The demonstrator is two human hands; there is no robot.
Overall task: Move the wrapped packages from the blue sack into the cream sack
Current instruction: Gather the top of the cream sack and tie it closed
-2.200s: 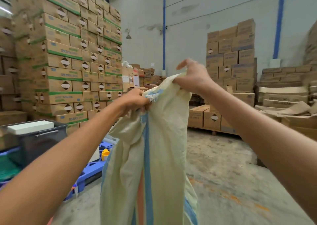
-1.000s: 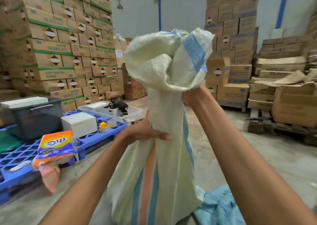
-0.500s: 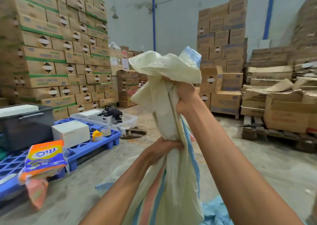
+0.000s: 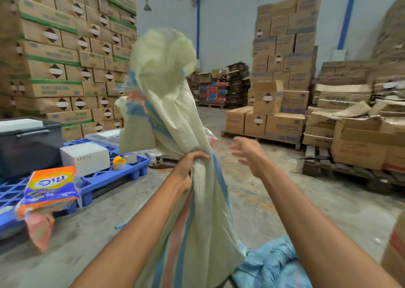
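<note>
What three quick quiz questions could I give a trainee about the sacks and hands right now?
1. True or false: both hands grip the cream sack.
2. Which thing lies on the floor at the lower right of the view? A) blue sack B) grey bin C) white box
3. Fill in: the right hand is ____, apart from the sack.

Key:
1. False: only the left hand grips it, at the bunched neck, and the top flops loose above.
2. A
3. open
</note>
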